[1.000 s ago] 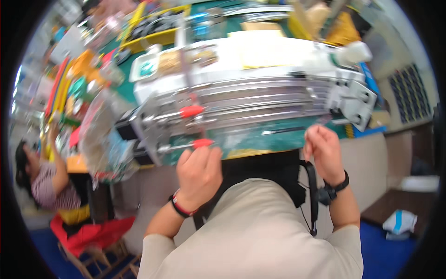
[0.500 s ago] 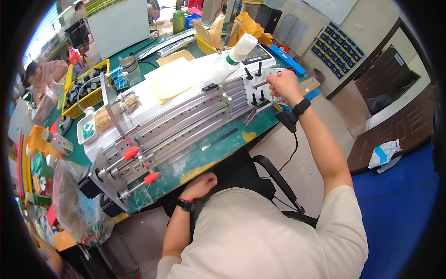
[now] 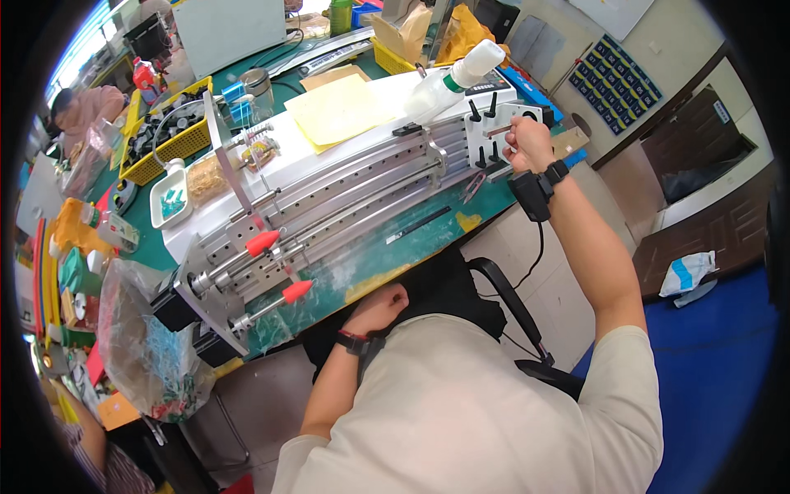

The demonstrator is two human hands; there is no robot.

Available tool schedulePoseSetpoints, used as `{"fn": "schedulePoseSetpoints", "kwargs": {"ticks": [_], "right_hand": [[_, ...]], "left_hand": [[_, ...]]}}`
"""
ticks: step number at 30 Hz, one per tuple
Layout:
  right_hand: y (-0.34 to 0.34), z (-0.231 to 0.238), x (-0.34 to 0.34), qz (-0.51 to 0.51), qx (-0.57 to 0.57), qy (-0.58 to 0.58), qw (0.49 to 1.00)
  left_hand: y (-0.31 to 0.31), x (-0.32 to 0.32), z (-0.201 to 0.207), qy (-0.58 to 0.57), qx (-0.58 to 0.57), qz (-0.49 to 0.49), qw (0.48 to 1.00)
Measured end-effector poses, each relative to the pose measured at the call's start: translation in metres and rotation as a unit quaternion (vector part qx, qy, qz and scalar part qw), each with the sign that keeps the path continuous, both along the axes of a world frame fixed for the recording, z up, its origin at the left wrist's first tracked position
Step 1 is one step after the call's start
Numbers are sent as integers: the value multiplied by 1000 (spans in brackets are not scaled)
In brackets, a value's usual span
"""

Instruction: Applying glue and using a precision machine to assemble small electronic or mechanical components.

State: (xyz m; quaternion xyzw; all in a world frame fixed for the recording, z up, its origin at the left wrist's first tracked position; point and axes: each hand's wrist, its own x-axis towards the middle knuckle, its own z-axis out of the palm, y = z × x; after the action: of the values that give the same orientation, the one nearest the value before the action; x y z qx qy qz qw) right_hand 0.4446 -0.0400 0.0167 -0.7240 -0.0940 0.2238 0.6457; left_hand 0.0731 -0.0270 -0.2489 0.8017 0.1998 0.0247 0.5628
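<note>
My right hand (image 3: 531, 146) is closed at the right end of a long metal linear-slide machine (image 3: 354, 185), beside its light end plate (image 3: 514, 111). A thin dark bar (image 3: 498, 130) runs up to my fingers; whether they grip it or it belongs to the plate I cannot tell. Several black clamp levers (image 3: 475, 112) stick out just left of the hand. Loosely curled, my left hand (image 3: 378, 309) rests on my lap below the table edge, with nothing visible in it. Two red-tipped rods (image 3: 298, 291) sit at the machine's left end.
A white bottle (image 3: 461, 78) leans behind the machine near yellow paper sheets (image 3: 333, 115). Left stand a yellow basket (image 3: 169, 169) of dark parts, a white tray (image 3: 169, 202) and a plastic bag (image 3: 148, 346). Tweezers (image 3: 473, 188) lie before the machine. A person (image 3: 90, 111) sits far left.
The whole view has shifted, so the machine appears farther right and slightly higher. My right hand stays at the end plate, its wrist turned a little. My left hand remains on my lap.
</note>
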Motion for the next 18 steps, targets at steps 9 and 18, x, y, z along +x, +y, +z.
{"fn": "schedulePoseSetpoints", "kwargs": {"ticks": [9,18], "right_hand": [[-15,-24,-43,-6,181,121,976],[-15,-29,-89,25,291,224,930]], "left_hand": [[-2,-4,4,6,14,-19,1000],[-4,-1,23,-14,12,-19,1000]]}}
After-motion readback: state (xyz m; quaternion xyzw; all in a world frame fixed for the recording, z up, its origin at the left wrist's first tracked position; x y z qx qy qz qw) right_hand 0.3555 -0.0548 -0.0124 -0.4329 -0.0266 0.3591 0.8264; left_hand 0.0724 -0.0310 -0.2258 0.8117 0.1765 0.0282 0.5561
